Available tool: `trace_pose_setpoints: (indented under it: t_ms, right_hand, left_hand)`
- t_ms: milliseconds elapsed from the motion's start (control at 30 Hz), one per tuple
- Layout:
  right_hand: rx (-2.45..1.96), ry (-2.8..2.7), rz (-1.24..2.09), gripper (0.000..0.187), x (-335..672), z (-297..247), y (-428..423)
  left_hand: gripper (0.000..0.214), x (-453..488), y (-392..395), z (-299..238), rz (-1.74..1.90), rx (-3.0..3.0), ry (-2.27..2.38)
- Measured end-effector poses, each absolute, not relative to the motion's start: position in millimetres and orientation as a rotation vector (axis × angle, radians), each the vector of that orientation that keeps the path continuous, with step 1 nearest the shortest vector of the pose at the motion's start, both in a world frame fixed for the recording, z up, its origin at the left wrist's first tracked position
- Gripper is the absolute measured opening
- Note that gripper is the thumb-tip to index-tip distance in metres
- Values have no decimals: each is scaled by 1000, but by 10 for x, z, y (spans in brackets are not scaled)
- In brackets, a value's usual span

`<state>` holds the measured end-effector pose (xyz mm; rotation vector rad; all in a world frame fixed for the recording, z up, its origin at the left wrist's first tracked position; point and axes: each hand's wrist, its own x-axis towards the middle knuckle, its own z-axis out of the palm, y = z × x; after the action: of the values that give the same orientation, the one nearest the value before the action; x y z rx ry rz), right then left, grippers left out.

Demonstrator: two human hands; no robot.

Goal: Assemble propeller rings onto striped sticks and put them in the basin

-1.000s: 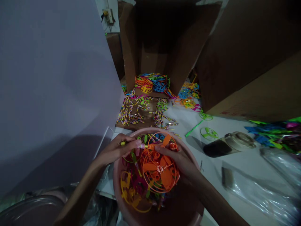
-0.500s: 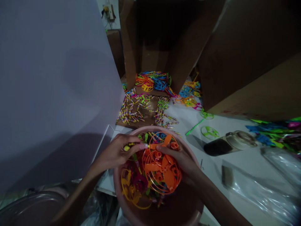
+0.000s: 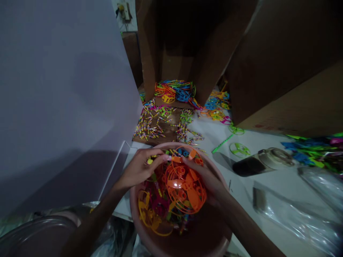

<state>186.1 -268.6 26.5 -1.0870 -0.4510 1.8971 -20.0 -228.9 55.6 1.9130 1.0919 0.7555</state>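
Note:
Over the pink basin (image 3: 134,210), my left hand (image 3: 142,166) is closed on a small yellow, patterned stick-like piece (image 3: 150,161). Its thumb and forefinger meet the edge of an orange plastic propeller ring (image 3: 177,159). My right hand (image 3: 205,175) grips that ring, with several more orange propeller rings (image 3: 191,191) bunched beneath its fingers. Part of its palm and some fingers are hidden by the rings. Inside the basin lie yellow propeller rings (image 3: 155,223), magenta ones (image 3: 160,207) and small patterned pieces.
Small patterned pieces (image 3: 150,126) are scattered on cardboard behind the basin. A carton (image 3: 175,67) holds colourful propeller parts (image 3: 177,91). To the right are a green ring (image 3: 239,150), a green twisted stick (image 3: 222,144), a dark bottle (image 3: 252,165) and plastic bags (image 3: 292,214).
Both hands have risen slightly, bringing the patterned piece and the orange ring up and a little to the right. The orange rings have tilted.

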Motion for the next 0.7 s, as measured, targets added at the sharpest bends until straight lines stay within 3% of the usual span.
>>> trace_pose_setpoints:
  t_ms: [133,267,400,567,700]
  right_hand:
    - [-1068,-507,1885,32,1948,240,-2695]
    - [-1077,-567,1823,49,2034,268,-2700]
    - [-1069,-524,1693,43,2093,295,-2664]
    - [-1131,-432,1471,42,2113,265,-2618]
    - [-1111,-508,1466,36,2023,243,-2615]
  left_hand:
    - [33,-166,-2264,574,1005,1706,1289]
    - [33,-245,-2259,453,1091,1604,1429]
    - [37,-425,-2280,317,991,1647,1452]
    - [33,-532,-2385,327,393,2003,1479]
    - [30,-296,-2546,411,579,2155,1763]
